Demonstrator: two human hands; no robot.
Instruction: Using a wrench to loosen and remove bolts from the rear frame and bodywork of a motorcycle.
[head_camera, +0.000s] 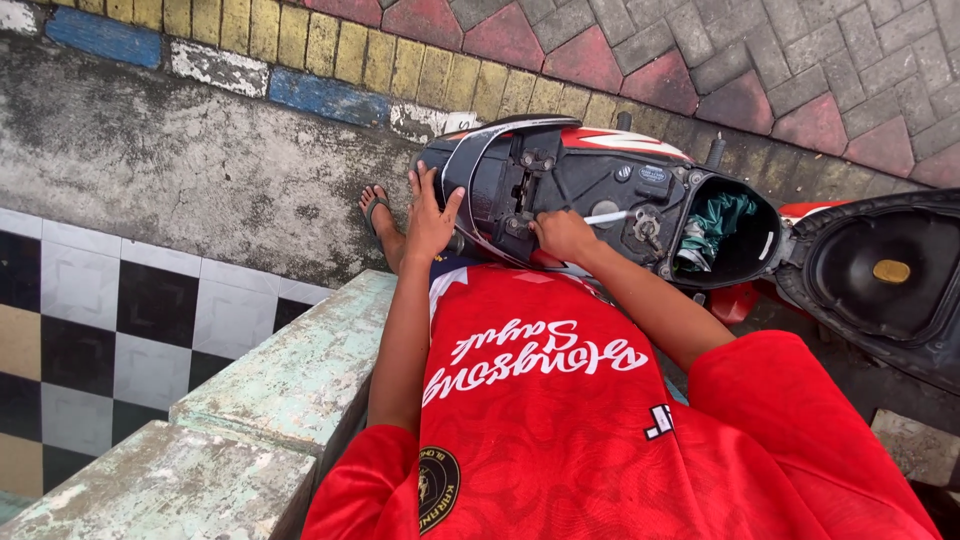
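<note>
Seen from above, a scooter's rear bodywork lies stripped at twelve o'clock (seat raised at three), left hand spread flat on the tail panel, right hand gripping a white-handled tool at a fastener, work unfinished.

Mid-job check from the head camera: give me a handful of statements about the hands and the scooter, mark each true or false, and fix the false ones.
1. The right hand grips a white-handled tool. True.
2. The left hand holds a wrench. False: it rests open, fingers spread, on the scooter's rear panel.
3. The seat is shut. False: it is flipped open to the right.
4. The storage compartment holds a green crumpled thing. True.
5. A sandalled foot stands on the concrete. True.
</note>
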